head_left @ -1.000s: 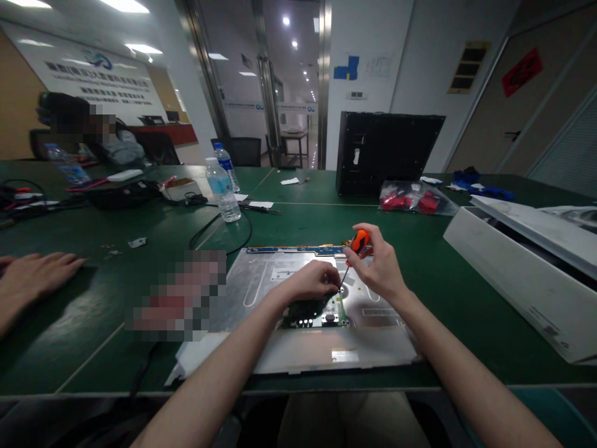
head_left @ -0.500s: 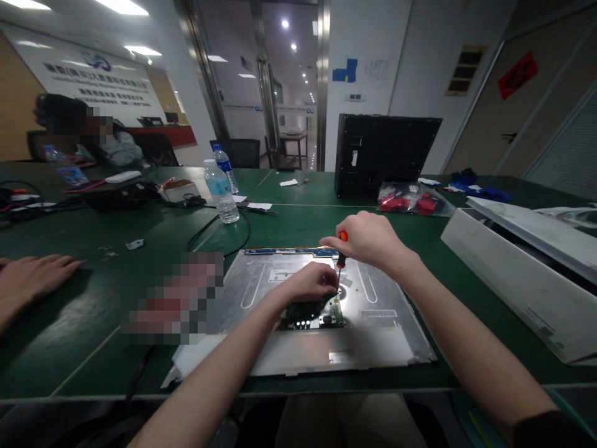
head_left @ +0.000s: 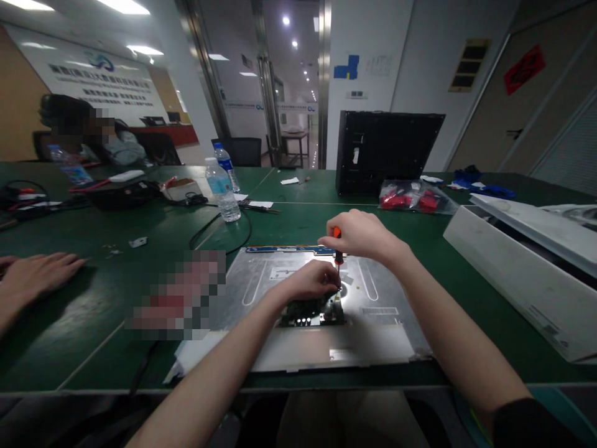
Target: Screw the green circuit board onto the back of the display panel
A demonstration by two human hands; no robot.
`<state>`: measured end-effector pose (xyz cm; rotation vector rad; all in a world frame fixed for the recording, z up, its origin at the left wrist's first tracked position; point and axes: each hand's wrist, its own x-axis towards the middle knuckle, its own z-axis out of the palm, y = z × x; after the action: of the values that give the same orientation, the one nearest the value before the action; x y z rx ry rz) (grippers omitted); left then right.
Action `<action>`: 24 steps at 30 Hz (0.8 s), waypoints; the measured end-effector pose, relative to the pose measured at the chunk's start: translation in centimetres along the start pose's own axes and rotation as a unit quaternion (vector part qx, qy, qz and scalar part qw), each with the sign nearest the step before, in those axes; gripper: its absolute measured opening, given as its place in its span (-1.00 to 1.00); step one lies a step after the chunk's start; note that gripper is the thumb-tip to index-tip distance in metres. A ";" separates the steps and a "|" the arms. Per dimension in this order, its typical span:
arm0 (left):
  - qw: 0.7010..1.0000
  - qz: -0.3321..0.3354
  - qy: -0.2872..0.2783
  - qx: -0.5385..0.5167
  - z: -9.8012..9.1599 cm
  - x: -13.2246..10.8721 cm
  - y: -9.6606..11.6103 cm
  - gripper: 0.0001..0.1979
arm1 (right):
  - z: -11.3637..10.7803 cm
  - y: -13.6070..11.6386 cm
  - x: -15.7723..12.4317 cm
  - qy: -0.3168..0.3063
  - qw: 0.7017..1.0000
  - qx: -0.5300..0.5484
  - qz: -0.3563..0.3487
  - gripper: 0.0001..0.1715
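My right hand (head_left: 361,233) is closed around the orange-and-black handle of a screwdriver (head_left: 339,256). The shaft points nearly straight down at the upper right edge of a green circuit board (head_left: 332,315). Beside the tip, my left hand (head_left: 308,280) has its fingers pinched together low over the board; whatever they hold is hidden, and part of the board lies beneath them. The board is on a flat silver metal display panel (head_left: 392,292), with a narrow blue circuit strip (head_left: 284,250) along its far edge.
Another person's hand (head_left: 41,274) rests on the green table at left. A blurred-out pinkish object (head_left: 181,295) lies beside the panel. Water bottles (head_left: 222,190), a black monitor housing (head_left: 387,152), a bag of red items (head_left: 410,198) and a large white casing (head_left: 517,280) stand around.
My right hand and the screwdriver handle have shifted slightly left. The left hand stays pinched by the tip. The whole view has moved a little.
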<state>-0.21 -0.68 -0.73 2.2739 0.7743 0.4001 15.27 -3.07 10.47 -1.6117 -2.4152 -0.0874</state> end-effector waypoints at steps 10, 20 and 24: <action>1.000 0.007 0.007 0.008 -0.1 0.0 0.2 -0.90 | -0.4 0.3 -0.1 -0.003 1.000 -0.028 0.003 -0.51; 1.000 0.014 0.005 0.005 -0.2 0.0 0.2 -0.91 | -1.7 0.3 -0.6 -0.077 0.996 -0.019 -0.029 -0.53; 1.000 0.012 0.000 0.001 -0.1 0.0 0.1 -0.92 | -1.4 0.1 -0.4 -0.081 0.996 -0.018 -0.019 -0.34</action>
<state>-0.22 -0.66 -0.57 2.2873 0.7476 0.4117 15.74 -3.64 11.76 -1.6478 -2.5787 -0.0063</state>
